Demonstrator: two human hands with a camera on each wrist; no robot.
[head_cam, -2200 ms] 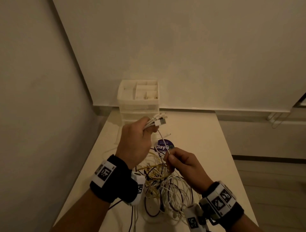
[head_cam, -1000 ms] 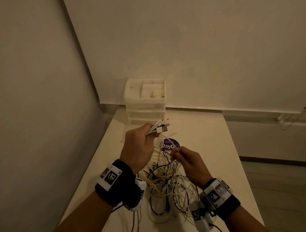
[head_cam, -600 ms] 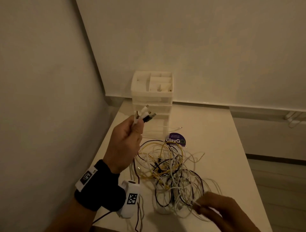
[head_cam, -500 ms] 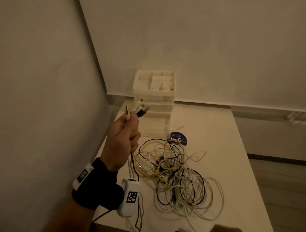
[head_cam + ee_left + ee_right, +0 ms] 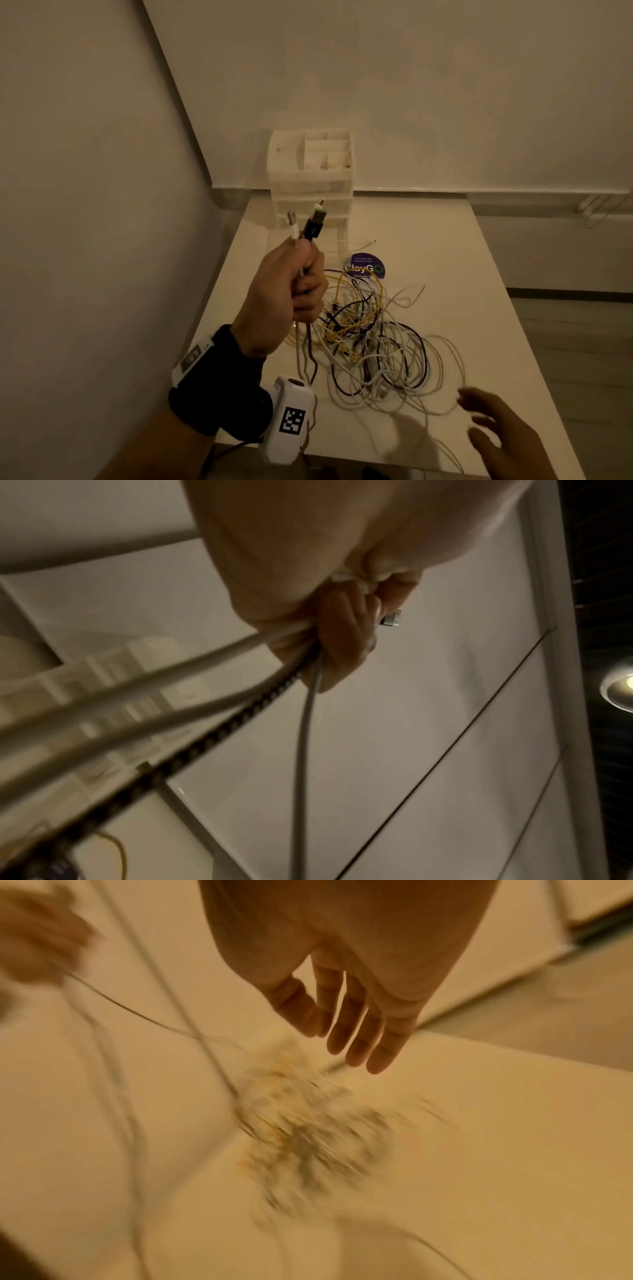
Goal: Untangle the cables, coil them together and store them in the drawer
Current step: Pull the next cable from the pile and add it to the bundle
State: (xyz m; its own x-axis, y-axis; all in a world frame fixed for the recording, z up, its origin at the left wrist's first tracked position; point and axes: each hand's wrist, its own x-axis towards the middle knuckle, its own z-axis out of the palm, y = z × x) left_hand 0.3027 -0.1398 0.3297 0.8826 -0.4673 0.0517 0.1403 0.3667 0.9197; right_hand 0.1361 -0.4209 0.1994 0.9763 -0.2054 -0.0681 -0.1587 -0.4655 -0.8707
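A tangle of white, black and yellow cables (image 5: 373,339) lies on the pale table (image 5: 479,274); it shows as a blur (image 5: 308,1123) in the right wrist view. My left hand (image 5: 291,294) is raised over the table's left side and grips a bundle of cable ends (image 5: 313,226), with a black USB plug and white plugs sticking up; the cables (image 5: 240,696) run down from my fist. My right hand (image 5: 496,442) hovers at the table's near right with straight fingers (image 5: 356,1026) and holds nothing. The white drawer unit (image 5: 311,185) stands at the back.
A round purple sticker (image 5: 364,267) lies just beyond the tangle. A thin white cable end (image 5: 356,245) lies near the drawer unit. A wall (image 5: 85,205) runs close along the table's left edge, and floor (image 5: 582,325) lies to the right.
My right hand let go of the thin white cable, dropped toward the near edge and now hovers with straight fingers. My left hand lifted the plug bundle up and left.
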